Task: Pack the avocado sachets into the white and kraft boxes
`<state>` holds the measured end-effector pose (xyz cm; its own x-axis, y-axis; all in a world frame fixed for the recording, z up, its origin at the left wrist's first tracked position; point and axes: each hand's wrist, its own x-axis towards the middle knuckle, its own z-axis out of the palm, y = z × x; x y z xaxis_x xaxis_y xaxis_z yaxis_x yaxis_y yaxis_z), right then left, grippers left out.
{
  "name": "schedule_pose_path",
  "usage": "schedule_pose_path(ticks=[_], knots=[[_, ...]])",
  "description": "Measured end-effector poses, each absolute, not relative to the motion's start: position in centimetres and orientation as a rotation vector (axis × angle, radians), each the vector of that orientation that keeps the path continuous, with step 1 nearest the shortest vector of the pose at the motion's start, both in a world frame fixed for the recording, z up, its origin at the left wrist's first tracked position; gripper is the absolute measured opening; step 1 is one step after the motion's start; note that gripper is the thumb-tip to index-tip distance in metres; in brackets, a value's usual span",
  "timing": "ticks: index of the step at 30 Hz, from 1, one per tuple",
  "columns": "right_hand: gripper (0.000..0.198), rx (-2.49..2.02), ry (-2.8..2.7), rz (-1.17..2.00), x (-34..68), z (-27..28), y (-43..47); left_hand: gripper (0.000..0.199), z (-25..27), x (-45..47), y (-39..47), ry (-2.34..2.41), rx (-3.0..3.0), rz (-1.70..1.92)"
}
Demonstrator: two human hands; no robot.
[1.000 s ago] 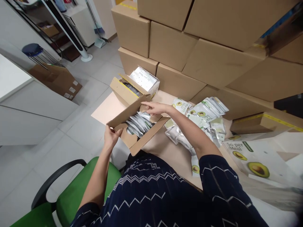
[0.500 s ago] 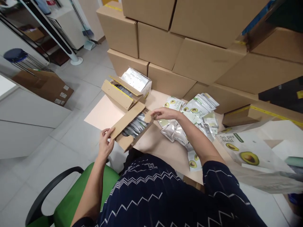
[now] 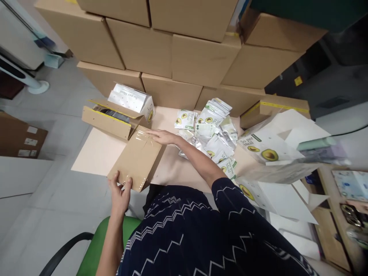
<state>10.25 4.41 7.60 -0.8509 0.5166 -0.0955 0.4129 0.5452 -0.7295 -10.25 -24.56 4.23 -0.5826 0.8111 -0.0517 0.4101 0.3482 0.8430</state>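
A brown cardboard box (image 3: 138, 153) lies at a slant on the table with a flat face up. Strips of clear tape show at both ends of that face, and its contents are hidden. My left hand (image 3: 119, 193) grips the near end, fingers over the edge. At the far end my right hand (image 3: 163, 137) rests flat, fingers stretched out along the surface. Just behind stands an open cardboard box (image 3: 106, 122) with yellow-edged flaps and dark packets inside. To the right lies a pile of white and silver sachets (image 3: 205, 130) printed with avocados.
Large cardboard boxes (image 3: 140, 46) are stacked along the back of the table (image 3: 92, 151). A white "Super Meal" carton (image 3: 130, 97) stands behind the open box. Printed avocado packaging (image 3: 264, 147) is at the right, and a green chair (image 3: 96, 245) at lower left.
The box in my hands showed an open top with silver packets; now a flat, taped face is up. My right hand has flattened onto it. The view has swung right.
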Motion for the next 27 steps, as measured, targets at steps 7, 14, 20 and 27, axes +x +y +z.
schedule_pose_path(ticks=[7, 14, 20, 27], knots=[[0.061, -1.028, -2.6, 1.33, 14.2, 8.3, -2.8, 0.067, 4.5, -13.7, -26.5, 2.143, 1.117, 1.001], [0.078, -1.035, -2.446, 1.458, 12.1, 7.8, -10.6, 0.064, 6.0, -21.6, -26.3, 2.194, 1.076, 0.855], [0.087, -1.129, -2.306, 1.611, 5.3, 7.5, -12.8, 0.048, 7.6, -28.3, -21.6, 2.42, 1.277, 0.611], [0.09, -1.204, -2.136, 1.611, -1.0, 7.7, -11.6, 0.041, 9.3, -32.2, -12.9, 2.482, 1.4, 0.562]])
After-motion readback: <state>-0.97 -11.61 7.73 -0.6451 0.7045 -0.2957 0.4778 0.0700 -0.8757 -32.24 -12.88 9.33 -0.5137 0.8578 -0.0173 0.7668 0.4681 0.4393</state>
